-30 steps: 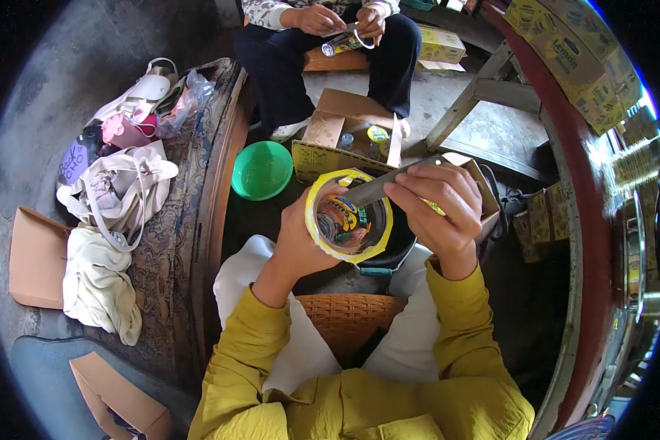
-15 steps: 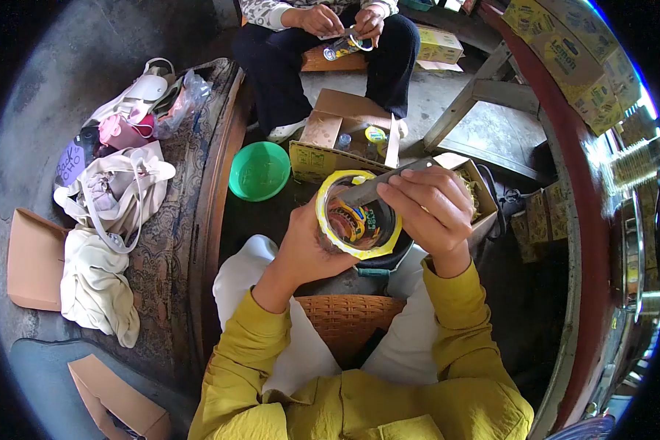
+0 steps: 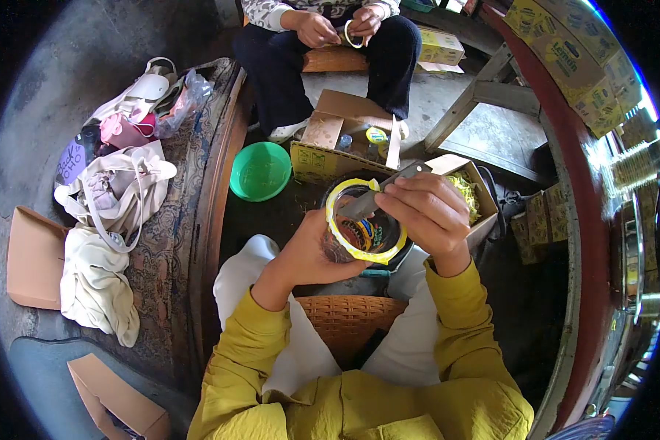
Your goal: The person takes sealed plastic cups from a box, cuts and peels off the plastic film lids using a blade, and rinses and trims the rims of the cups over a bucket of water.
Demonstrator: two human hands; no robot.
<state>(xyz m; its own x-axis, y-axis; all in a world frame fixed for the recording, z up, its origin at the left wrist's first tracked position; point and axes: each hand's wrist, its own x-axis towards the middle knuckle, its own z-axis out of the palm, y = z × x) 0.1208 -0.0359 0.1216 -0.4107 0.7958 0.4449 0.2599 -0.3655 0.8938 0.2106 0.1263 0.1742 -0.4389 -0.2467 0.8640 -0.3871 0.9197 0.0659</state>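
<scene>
My left hand [image 3: 312,253] is wrapped round a clear plastic cup [image 3: 339,248] with a yellow rim, its open mouth facing me. Print with yellow and green lettering shows through the cup. Between the fingers of my right hand [image 3: 431,214] is a flat grey metal blade [image 3: 361,206]. The blade lies across the upper part of the cup's rim, its far end over the opening. Behind the cup, a dark bucket [image 3: 400,258] is partly hidden.
A co-worker [image 3: 315,29] sits opposite, holding a pale ring. An open cardboard box [image 3: 323,163] with cups and a green basin [image 3: 260,171] stand ahead. Right of them, another box [image 3: 484,227] holds yellow strips. Bags [image 3: 150,176] lie on the left bench; a wooden frame [image 3: 510,92] stands right.
The cup has moved slightly right and its rim has turned. My right hand and the blade have shifted along the rim. The co-worker's hands have moved, with the ring now hanging from them.
</scene>
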